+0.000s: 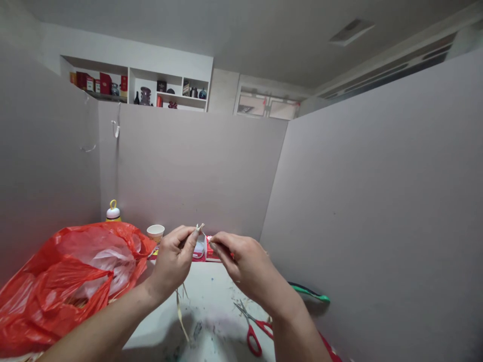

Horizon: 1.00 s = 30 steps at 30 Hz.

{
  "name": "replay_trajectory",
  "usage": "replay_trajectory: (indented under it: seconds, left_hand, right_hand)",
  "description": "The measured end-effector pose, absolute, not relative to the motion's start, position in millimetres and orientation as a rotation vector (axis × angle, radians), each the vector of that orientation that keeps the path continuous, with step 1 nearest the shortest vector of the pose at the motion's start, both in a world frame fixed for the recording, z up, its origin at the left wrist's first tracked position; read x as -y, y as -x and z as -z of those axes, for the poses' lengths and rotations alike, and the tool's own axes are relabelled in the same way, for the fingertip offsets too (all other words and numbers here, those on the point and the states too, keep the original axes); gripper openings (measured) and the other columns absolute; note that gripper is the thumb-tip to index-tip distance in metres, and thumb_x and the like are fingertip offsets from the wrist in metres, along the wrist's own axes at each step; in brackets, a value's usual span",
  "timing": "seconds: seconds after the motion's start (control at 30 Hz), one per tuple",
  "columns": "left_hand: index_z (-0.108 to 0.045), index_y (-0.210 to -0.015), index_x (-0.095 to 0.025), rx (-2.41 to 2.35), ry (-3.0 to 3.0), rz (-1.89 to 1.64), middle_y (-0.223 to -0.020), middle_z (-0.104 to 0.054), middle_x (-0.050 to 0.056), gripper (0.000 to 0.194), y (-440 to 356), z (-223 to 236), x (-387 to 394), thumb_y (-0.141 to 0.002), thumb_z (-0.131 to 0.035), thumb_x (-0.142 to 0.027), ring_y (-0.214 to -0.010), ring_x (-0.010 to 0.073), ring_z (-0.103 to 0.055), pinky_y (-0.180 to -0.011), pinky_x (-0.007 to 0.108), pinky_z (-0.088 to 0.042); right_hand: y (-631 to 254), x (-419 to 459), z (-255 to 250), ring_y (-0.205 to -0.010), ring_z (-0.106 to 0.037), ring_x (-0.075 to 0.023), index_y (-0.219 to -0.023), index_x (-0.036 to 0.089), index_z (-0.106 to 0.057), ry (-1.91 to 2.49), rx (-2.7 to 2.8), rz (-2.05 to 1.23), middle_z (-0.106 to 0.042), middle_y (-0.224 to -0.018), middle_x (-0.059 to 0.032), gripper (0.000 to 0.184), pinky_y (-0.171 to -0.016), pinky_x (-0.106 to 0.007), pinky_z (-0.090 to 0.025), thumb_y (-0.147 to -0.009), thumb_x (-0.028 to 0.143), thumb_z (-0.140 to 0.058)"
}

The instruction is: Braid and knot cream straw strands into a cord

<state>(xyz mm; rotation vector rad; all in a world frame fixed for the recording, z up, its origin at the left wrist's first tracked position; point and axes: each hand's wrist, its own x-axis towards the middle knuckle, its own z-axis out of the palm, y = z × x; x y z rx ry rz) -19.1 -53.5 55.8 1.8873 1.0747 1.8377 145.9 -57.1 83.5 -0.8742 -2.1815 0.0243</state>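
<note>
My left hand [174,255] is raised over the table, thumb and fingers pinched on pale straw-like strips [181,314]. Short ends poke up above the thumb, and longer ones dangle below the palm. Facing it, my right hand [241,259] is closed too, thumb against forefinger, at a thin strand that seems to run across from the left fingertips. What sits inside the right pinch is too small to make out fully. Red-handled scissors [253,329] lie partly spread on the table, below my right wrist.
A large red plastic bag [64,281] fills the left side. Behind the hands stand a paper cup [155,231], a yellow-topped bottle [113,213] and a red box [212,251]. A green-and-black tool [311,292] lies at right. Grey partitions [188,161] enclose the stained white table [215,286].
</note>
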Motion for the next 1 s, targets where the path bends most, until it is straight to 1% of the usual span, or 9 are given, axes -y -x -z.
replay_trajectory:
  seconds: [0.07,0.2,0.37,0.47,0.53,0.6,0.67,0.83,1.0]
  left_hand:
    - [-0.068,-0.084,-0.017,-1.037,-1.894,-1.73,-0.065,-0.055,0.0,0.025,21,-58,53,-0.085,-0.052,-0.035,-0.061,0.0105,-0.046,-0.057,0.021,-0.035]
    - [-0.064,-0.078,-0.014,-0.892,-1.816,-1.288,-0.055,-0.043,-0.003,0.034,25,-64,53,-0.085,-0.049,-0.044,-0.048,0.0075,-0.037,-0.047,0.02,-0.03]
    - [-0.064,-0.084,-0.014,-0.808,-1.736,-1.008,-0.055,-0.029,-0.007,0.039,24,-62,54,-0.081,-0.052,-0.05,-0.043,0.0044,-0.022,-0.041,0.02,-0.017]
    - [-0.066,-0.084,-0.014,-0.804,-1.763,-1.009,-0.055,-0.031,-0.007,0.039,21,-57,51,-0.081,-0.052,-0.05,-0.044,0.0041,-0.02,-0.041,0.02,-0.016]
    - [-0.066,-0.083,-0.013,-0.853,-1.773,-1.106,-0.054,-0.034,-0.006,0.038,19,-55,49,-0.082,-0.052,-0.048,-0.045,0.0047,-0.025,-0.042,0.02,-0.019]
    - [-0.067,-0.086,-0.013,-0.903,-1.761,-1.246,-0.052,-0.037,-0.005,0.037,19,-55,48,-0.083,-0.051,-0.047,-0.046,0.0055,-0.029,-0.043,0.02,-0.021]
    - [-0.069,-0.091,-0.014,-0.905,-1.755,-1.36,-0.051,-0.039,-0.005,0.036,18,-56,50,-0.083,-0.051,-0.045,-0.047,0.0064,-0.031,-0.044,0.02,-0.023]
    - [-0.072,-0.098,-0.019,-0.887,-1.816,-1.441,-0.05,-0.044,-0.003,0.032,16,-58,58,-0.084,-0.053,-0.041,-0.048,0.0081,-0.033,-0.044,0.02,-0.025]
    - [-0.071,-0.101,-0.023,-0.922,-1.896,-1.535,-0.065,-0.058,0.001,0.029,13,-57,61,-0.086,-0.051,-0.037,-0.059,0.0097,-0.044,-0.055,0.021,-0.034]
  right_hand:
    - [-146,55,-83,-0.063,-0.054,-0.0144,-0.083,0.021,-0.065,0.903,2.133,0.009,-0.065,-0.073,-0.0046,0.021,-0.06,-0.026,-0.036,-0.09,0.026,-0.046]
    - [-153,46,-84,-0.065,-0.055,-0.0145,-0.083,0.02,-0.064,0.889,1.949,-0.098,-0.064,-0.073,-0.0044,0.021,-0.061,-0.026,-0.039,-0.09,0.029,-0.046]
    - [-153,45,-88,-0.06,-0.053,-0.0112,-0.077,0.018,-0.06,0.658,1.788,-0.689,-0.065,-0.087,-0.0064,0.02,-0.054,-0.024,-0.041,-0.084,0.035,-0.054]
    - [-152,53,-90,-0.048,-0.047,-0.0093,-0.076,0.019,-0.048,0.504,1.703,-1.121,-0.06,-0.066,-0.0018,0.021,-0.043,-0.021,-0.036,-0.086,0.038,-0.048]
    - [-157,59,-91,-0.042,-0.04,-0.0083,-0.074,0.02,-0.044,0.446,1.66,-1.22,-0.05,-0.052,0.0034,0.022,-0.04,-0.02,-0.033,-0.085,0.039,-0.048]
    - [-165,61,-93,-0.041,-0.035,-0.0069,-0.073,0.02,-0.046,0.465,1.65,-1.176,-0.043,-0.048,0.0057,0.023,-0.039,-0.019,-0.03,-0.083,0.039,-0.053]
    - [-172,58,-94,-0.043,-0.035,-0.0065,-0.072,0.019,-0.051,0.556,1.652,-1.027,-0.044,-0.05,0.005,0.023,-0.04,-0.019,-0.03,-0.081,0.038,-0.058]
    - [-165,43,-92,-0.057,-0.051,-0.0116,-0.073,0.017,-0.068,0.773,1.672,-0.607,-0.061,-0.065,-0.0029,0.022,-0.05,-0.023,-0.041,-0.076,0.038,-0.064]
    - [-147,39,-85,-0.07,-0.059,-0.0154,-0.078,0.018,-0.074,0.752,1.735,-0.65,-0.068,-0.077,-0.0061,0.021,-0.06,-0.026,-0.045,-0.078,0.036,-0.063]
